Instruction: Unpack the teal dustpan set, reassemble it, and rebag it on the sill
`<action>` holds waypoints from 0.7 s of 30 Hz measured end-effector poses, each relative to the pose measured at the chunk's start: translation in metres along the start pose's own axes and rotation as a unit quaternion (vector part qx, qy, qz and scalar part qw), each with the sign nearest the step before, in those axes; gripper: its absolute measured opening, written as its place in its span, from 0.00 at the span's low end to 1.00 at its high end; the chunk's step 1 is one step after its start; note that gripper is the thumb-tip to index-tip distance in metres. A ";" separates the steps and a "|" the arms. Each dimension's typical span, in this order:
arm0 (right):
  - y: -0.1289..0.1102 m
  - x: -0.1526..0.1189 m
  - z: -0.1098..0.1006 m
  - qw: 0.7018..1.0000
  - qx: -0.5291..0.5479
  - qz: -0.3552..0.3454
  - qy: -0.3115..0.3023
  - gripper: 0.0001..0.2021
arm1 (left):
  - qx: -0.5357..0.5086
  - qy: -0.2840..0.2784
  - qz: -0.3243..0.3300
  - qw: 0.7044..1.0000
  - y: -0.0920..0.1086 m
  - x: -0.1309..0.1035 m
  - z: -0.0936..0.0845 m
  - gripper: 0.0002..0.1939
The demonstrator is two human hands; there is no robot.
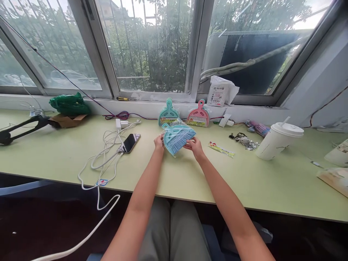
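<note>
Hands, left (158, 142) and right (193, 145), clamped on blue brush (178, 139) above counter (190, 174); wrapper on; two packs (196, 116) untouched.

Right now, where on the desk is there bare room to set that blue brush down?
Both hands, left hand and right hand, grip the blue brush. Bare desk lies just below them, toward the near edge, and widely between the white cables and the black tool. Crowded: the keys and cup to the right, the dustpan sets behind.
</note>
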State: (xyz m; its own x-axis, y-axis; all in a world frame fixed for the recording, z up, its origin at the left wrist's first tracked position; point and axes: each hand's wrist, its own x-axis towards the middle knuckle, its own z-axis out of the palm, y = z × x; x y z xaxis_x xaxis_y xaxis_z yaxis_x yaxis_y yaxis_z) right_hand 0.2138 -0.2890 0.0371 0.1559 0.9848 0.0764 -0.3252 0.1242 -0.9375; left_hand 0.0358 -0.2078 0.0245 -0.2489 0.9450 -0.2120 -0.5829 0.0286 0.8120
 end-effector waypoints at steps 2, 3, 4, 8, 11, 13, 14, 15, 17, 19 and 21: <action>-0.004 -0.002 0.001 1.000 -0.021 0.000 -0.005 0.15 | -0.031 0.001 0.007 0.999 0.000 0.004 -0.001 0.10; -0.006 -0.002 0.000 1.000 -0.028 0.003 -0.009 0.16 | -0.038 -0.002 0.013 0.999 0.001 0.005 0.000 0.10; -0.008 -0.002 -0.001 0.999 -0.032 0.005 -0.011 0.17 | -0.036 -0.008 0.024 0.999 0.002 0.005 0.000 0.10; -0.019 -0.003 -0.013 0.999 -0.037 -0.002 -0.007 0.17 | 0.044 0.051 0.148 0.987 0.019 -0.002 -0.001 0.11; -0.025 -0.004 -0.024 0.997 -0.059 0.008 -0.043 0.18 | 0.107 0.071 0.292 0.948 0.036 -0.010 -0.007 0.19; -0.028 -0.005 -0.028 0.992 -0.087 0.022 -0.083 0.19 | 0.158 0.008 0.282 0.946 0.044 -0.011 -0.009 0.18; -0.028 -0.006 -0.030 0.990 -0.100 0.029 -0.099 0.19 | 0.189 -0.032 0.243 0.951 0.046 -0.011 -0.009 0.15; -0.029 -0.006 -0.030 0.987 -0.109 0.036 -0.111 0.19 | 0.219 -0.066 0.197 0.953 0.047 -0.010 -0.009 0.13; -0.029 -0.006 -0.032 0.985 -0.116 0.047 -0.118 0.20 | 0.259 -0.107 0.130 0.951 0.048 -0.008 -0.010 0.09; -0.029 -0.004 -0.037 0.987 -0.107 0.048 -0.108 0.19 | 0.249 -0.079 0.124 0.957 0.051 -0.008 -0.013 0.09; -0.027 0.000 -0.045 0.993 -0.080 0.040 -0.078 0.17 | 0.193 0.018 0.151 0.969 0.059 -0.011 -0.020 0.10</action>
State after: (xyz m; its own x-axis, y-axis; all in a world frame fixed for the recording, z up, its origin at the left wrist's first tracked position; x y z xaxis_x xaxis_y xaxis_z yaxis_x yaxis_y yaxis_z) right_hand 0.2643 -0.2980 0.0477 -0.0153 0.9991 0.0389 -0.1774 0.0356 -0.9835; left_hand -0.0108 -0.2227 0.0636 -0.3934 0.9178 0.0540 -0.1481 -0.1212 0.9815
